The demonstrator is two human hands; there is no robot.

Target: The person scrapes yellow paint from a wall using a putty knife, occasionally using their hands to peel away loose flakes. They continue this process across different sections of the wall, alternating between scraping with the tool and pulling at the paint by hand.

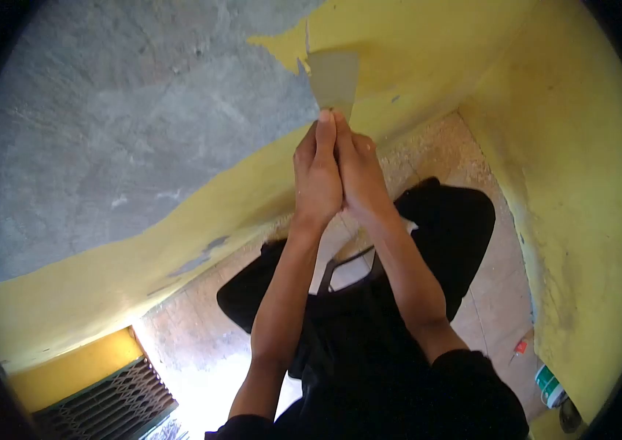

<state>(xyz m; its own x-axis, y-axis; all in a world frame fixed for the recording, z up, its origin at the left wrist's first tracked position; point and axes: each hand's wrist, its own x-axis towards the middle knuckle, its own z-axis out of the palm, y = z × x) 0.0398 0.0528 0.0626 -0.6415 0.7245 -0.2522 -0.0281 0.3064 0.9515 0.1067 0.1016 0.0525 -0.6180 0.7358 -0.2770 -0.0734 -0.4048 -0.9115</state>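
A broad scraper blade (335, 77) lies against the wall where yellow paint (406, 44) meets bare grey plaster (179, 110). My left hand (317, 172) and my right hand (358, 165) are pressed together just below the blade, closed around its handle, which the fingers hide. Both thumbs point up toward the blade. A ragged strip of yellow paint edge shows just left of the blade.
A second yellow wall (567, 183) stands at the right. Paint flakes and dust lie on the tiled floor (476, 293) near the corner. A green and white bucket (549, 385) and a small red object (521, 346) are at the lower right. A metal grille (113, 403) is at the lower left.
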